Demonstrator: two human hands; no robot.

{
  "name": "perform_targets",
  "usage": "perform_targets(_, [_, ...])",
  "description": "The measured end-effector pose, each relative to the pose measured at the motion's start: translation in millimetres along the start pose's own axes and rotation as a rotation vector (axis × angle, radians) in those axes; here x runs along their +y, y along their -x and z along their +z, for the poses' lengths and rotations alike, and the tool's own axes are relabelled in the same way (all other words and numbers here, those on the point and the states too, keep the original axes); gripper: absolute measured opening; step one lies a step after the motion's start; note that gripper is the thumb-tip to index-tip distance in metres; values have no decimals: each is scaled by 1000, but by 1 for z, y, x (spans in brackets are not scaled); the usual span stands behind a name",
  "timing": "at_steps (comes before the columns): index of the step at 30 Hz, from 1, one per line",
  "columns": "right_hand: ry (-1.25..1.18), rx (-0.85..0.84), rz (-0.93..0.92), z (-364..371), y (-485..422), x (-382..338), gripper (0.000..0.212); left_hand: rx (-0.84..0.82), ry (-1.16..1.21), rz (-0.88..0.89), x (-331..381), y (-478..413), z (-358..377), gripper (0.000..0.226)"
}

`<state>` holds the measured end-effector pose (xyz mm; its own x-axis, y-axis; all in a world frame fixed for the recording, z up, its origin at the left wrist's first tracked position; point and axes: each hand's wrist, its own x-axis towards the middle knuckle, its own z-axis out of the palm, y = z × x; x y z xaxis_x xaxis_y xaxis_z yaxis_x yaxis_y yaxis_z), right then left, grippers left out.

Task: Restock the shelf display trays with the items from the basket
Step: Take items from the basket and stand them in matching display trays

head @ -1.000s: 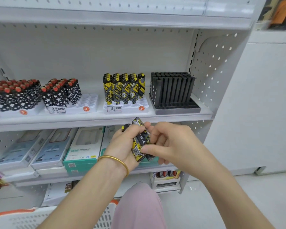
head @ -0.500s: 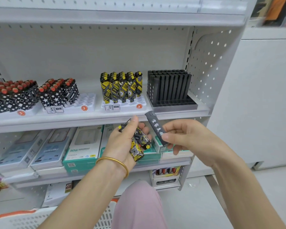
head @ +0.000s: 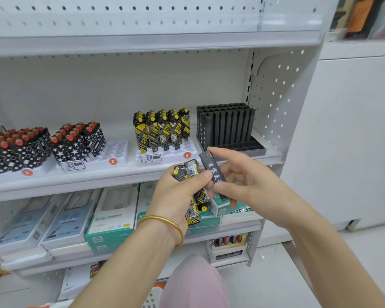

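Reference point: the black slotted plastic display tray [head: 257, 148], which stands at the right end of the white metal middle shelf [head: 80, 181] and holds upright slim black lighters [head: 226, 125] in its rear rows, its front slots bare. Farthest left of this tray, a white tray carries red-capped lighters with black-and-white square print [head: 13, 147]. Nearer, a second white tray [head: 118, 152] holds red-capped star-print lighters [head: 78, 141] in its left part. Just beside the reference tray on its left, a third white tray [head: 171, 155] holds yellow-and-black lighters [head: 162, 130] upright. Below and in front of the reference tray's left front corner, the left hand [head: 180, 196], with a gold bangle [head: 165, 223] on the wrist, has its fingers curled around a bundle of yellow-and-black lighters [head: 188, 171]. Immediately right of the bundle, directly before the tray's front edge, a single black lighter with white characters [head: 212, 172] is tilted, top end towards the tray. The right hand [head: 249, 183] pinches it between the thumb and the fingers. Far below the tray, at the bottom edge of the view, part of a white lattice basket with an orange rim [head: 151, 296] is visible.
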<state>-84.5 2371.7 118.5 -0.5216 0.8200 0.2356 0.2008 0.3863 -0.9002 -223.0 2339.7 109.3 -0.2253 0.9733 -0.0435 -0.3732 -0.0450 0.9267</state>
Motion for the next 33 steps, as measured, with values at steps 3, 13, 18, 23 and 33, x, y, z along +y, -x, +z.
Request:
perform_targets(3, [50, 32, -26, -1, -3, -5, 59, 4, -29, 14, 2, -2, 4, 16])
perform_targets(13, [-51, 366, -139, -22, -36, -4, 40, -54, 41, -141, 13, -2, 6, 6])
perform_targets(18, [23, 488, -160, -22, -62, -2, 33, -66, 79, -228, 10, -1, 5, 18])
perform_targets(23, [232, 537, -119, -16, -74, 9, 33, -91, 122, -256, 7, -2, 0, 20])
perform_targets(33, [630, 529, -243, -4, -75, 13, 50, -151, 175, -274, 6, -3, -7, 19])
